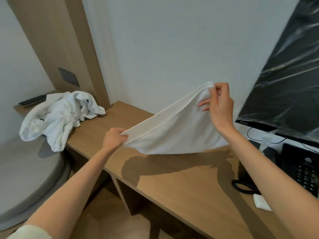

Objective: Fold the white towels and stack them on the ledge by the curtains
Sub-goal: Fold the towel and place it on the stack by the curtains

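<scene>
A white towel (174, 133), doubled over, hangs in the air above the wooden desk (186, 183). My left hand (114, 137) grips its lower left corner. My right hand (220, 102) pinches the upper right corner, held higher near the wall. The towel's two layered edges run taut between the hands, and its bottom sags just above the desk. A crumpled heap of white towels (60, 116) lies at the desk's far left end and spills over the edge.
A plastic-wrapped black TV (284, 75) stands at the right, with a black telephone (305, 171) and a small white pad (261, 202) below it. A dark remote (32, 100) lies behind the heap. A grey mattress (29, 173) is at the left.
</scene>
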`<state>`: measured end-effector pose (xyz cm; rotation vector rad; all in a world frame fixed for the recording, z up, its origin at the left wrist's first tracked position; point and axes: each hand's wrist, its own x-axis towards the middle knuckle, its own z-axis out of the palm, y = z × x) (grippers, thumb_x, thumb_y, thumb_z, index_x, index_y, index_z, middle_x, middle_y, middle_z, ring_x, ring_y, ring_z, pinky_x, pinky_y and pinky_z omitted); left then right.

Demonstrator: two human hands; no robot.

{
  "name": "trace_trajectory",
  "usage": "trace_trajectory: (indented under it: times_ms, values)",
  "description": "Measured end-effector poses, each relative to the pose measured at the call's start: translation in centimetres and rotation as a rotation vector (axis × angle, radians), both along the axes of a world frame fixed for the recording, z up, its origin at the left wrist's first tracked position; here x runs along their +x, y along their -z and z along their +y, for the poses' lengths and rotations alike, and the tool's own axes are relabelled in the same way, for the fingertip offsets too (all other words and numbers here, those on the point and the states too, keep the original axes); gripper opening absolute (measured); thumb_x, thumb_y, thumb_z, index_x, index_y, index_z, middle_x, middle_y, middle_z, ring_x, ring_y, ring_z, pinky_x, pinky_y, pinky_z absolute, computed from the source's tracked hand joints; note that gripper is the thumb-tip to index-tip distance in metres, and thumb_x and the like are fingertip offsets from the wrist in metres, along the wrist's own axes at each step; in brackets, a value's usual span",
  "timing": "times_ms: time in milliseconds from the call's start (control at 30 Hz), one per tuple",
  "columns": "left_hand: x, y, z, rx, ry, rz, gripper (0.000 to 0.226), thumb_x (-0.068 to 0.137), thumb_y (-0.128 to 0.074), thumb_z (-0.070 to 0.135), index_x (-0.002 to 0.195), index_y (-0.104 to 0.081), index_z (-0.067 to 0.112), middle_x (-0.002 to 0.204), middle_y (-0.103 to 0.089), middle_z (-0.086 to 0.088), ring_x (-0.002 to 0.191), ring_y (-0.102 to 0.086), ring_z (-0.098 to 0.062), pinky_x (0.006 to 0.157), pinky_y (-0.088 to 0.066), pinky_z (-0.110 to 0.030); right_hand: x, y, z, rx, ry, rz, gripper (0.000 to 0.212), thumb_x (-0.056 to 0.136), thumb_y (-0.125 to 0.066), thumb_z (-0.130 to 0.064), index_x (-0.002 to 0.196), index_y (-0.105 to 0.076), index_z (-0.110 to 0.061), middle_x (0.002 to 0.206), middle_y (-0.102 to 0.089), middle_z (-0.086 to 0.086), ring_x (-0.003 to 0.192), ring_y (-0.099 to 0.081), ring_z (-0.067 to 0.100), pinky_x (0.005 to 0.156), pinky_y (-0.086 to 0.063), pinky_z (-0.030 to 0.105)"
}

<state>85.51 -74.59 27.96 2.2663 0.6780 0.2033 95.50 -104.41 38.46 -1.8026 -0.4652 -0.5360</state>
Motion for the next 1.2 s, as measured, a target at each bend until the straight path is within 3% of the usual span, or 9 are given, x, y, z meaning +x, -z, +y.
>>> trace_trajectory:
  times_ms: [133,267,367,467,633,767,833,933,1200]
  values:
    - [-0.4,-3.0,3.7,-0.484,0.013,0.024,0.017,0.087,-0.059,0.007,0.093,-0.069,0.02,0.096,-0.063,-0.004,0.076,-0.061,-0.016,0.056,-0.053,-0.023,-0.2,-1.4,1.8,0.049,0.098,0.013,0.003,0.102,-0.035,-0.015,0.101,-0.037,-0.013,0.081,-0.053,-0.006,0.07,-0.068,0.016,0.065,-0.056,0.023]
    - [-0.9,-6.0,6.6,-0.441,0.075,0.093,0.017,0.092,-0.042,0.021,0.087,-0.056,0.011,0.078,-0.058,-0.008,0.047,-0.06,-0.018,0.042,-0.049,-0.02,-1.0,-1.7,3.2,0.102,0.212,0.116,0.01,0.102,-0.033,-0.012,0.11,-0.038,-0.008,0.099,-0.048,0.008,0.082,-0.064,0.022,0.081,-0.056,0.036]
    - [-0.8,-8.2,8.0,-0.6,0.084,0.047,0.019,0.091,-0.035,0.024,0.083,-0.049,0.015,0.047,-0.048,0.003,0.033,-0.044,-0.01,0.035,-0.037,-0.015,-2.4,-1.5,3.9,0.098,0.231,0.169,0.028,0.103,-0.031,-0.011,0.129,-0.038,-0.006,0.117,-0.046,0.01,0.089,-0.057,0.015,0.077,-0.055,0.025]
    - [-0.5,-10.6,8.8,-0.929,0.039,-0.148,0.023,0.09,-0.033,0.012,0.075,-0.051,0.014,0.047,-0.054,0.005,0.034,-0.051,-0.008,0.035,-0.039,-0.013,-4.1,-1.1,4.4,-0.006,0.271,0.141,0.027,0.102,-0.031,-0.012,0.127,-0.041,-0.014,0.116,-0.049,0.01,0.088,-0.06,0.025,0.069,-0.056,0.023]
    - [-1.1,-13.6,9.5,-1.24,0.067,-0.299,0.027,0.091,-0.032,0.003,0.08,-0.056,0.008,0.063,-0.07,0.0,0.06,-0.071,-0.018,0.053,-0.057,-0.024,-6.8,-0.4,4.9,-0.301,0.42,0.119,0.022,0.1,-0.027,-0.03,0.119,-0.037,-0.025,0.085,-0.058,0.005,0.07,-0.057,0.02,0.058,-0.043,0.033]
    - [-0.8,-14.3,10.6,-1.39,0.059,-0.373,0.016,0.093,-0.043,0.004,0.088,-0.058,0.001,0.068,-0.071,-0.007,0.063,-0.071,-0.017,0.067,-0.059,-0.026,-8.9,-0.3,5.1,-0.45,0.472,0.067,0.044,0.087,-0.009,-0.05,0.121,-0.032,-0.034,0.108,-0.053,0.001,0.085,-0.05,0.022,0.069,-0.038,0.036]
    - [-0.9,-13.9,10.9,-1.356,0.084,-0.401,0.007,0.089,-0.054,-0.001,0.092,-0.061,-0.003,0.075,-0.072,-0.007,0.071,-0.071,-0.013,0.07,-0.058,-0.023,-9.7,-0.4,5.4,-0.438,0.483,0.066,0.053,0.084,-0.006,-0.05,0.126,-0.033,-0.033,0.125,-0.05,0.002,0.094,-0.049,0.025,0.076,-0.036,0.036]
    - [-1.8,-12.5,11.3,-1.037,0.239,-0.386,0.017,0.082,-0.065,-0.006,0.096,-0.068,0.003,0.09,-0.074,0.0,0.087,-0.069,-0.006,0.075,-0.054,-0.016,-10.7,-0.5,5.7,-0.499,0.52,0.033,0.044,0.092,-0.015,-0.035,0.129,-0.033,-0.021,0.128,-0.049,0.008,0.094,-0.052,0.029,0.074,-0.035,0.034]
    - [-4.0,-11.4,11.9,-0.538,0.23,-0.539,0.014,0.098,-0.051,0.016,0.087,-0.06,0.012,0.082,-0.068,-0.004,0.058,-0.064,-0.001,0.058,-0.054,-0.015,-12.6,-1.5,5.9,-0.687,0.567,0.025,0.026,0.096,-0.035,-0.008,0.122,-0.037,-0.011,0.112,-0.052,0.014,0.074,-0.045,0.026,0.063,-0.033,0.033]
